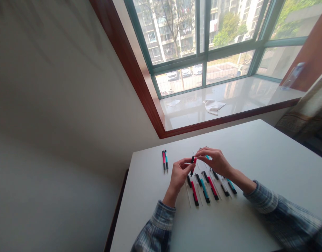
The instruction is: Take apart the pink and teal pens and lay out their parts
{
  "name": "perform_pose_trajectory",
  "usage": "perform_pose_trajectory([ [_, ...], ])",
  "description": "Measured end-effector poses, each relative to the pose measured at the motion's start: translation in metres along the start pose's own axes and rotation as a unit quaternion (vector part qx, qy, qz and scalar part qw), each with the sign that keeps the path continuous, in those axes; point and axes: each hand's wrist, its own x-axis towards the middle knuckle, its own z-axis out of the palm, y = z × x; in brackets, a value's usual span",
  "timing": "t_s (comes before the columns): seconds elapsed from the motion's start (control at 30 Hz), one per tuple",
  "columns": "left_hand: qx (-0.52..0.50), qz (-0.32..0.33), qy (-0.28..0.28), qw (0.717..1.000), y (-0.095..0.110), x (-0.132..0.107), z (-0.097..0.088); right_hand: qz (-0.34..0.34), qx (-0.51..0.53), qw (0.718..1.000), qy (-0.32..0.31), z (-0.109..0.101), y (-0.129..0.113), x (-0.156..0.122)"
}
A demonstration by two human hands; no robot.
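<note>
Worktop [255, 157], white, far edge running under the window. Near its far left edge, a red pen and a teal pen [164, 160] lie side by side, tips toward the camera wearer, apart from the hands. Left hand [179, 174] rises from a plaid sleeve [161, 224], wrist bent, forearm angled up from the near edge; thumb and fingers close together on a red-and-black pen [193, 165], held nearly upright above the middle of the worktop, just clear of the surface. Right hand [214, 161] comes in from the right, palm down, wrist arched, its plaid sleeve [276, 210] stretched along the near right side. Its fingertips [200, 152] reach over the top of that pen and seem to touch it; grip there cannot be told. A teal barrel [207, 157] shows just behind these fingers, contact unclear. Below both hands, a row of red and teal pens [205, 190] lies slanted on thin pale strips. Beyond, on the window sill [181, 115], lies a crumpled white cloth [213, 106].
</note>
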Motion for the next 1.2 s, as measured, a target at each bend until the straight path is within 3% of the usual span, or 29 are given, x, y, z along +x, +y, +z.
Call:
perform_pose_trajectory([
  [0.2, 0.003, 0.006, -0.001, 1.0, -0.001, 0.0, 0.0, 0.031, 0.014, 0.999, 0.009, 0.001, -0.001, -0.001],
  [0.6, 0.003, 0.009, -0.008, 1.0, 0.002, -0.002, -0.001, 0.099, 0.117, 0.988, -0.034, 0.004, -0.003, -0.001],
  [0.83, -0.002, 0.021, -0.017, 1.0, 0.005, -0.002, 0.0, 0.114, 0.123, 0.986, -0.017, 0.011, 0.003, -0.002],
  [0.97, 0.007, 0.035, -0.015, 0.999, 0.005, -0.002, -0.001, 0.09, 0.048, 0.995, -0.007, 0.006, 0.0, 0.0],
  [1.1, -0.004, 0.063, 0.039, 0.997, 0.0, 0.001, -0.003, 0.091, -0.122, 0.987, 0.049, -0.006, 0.002, 0.001],
  [1.2, -0.023, 0.092, 0.086, 0.992, -0.002, 0.003, -0.007, 0.107, -0.215, 0.971, 0.003, -0.008, 0.009, -0.002],
])
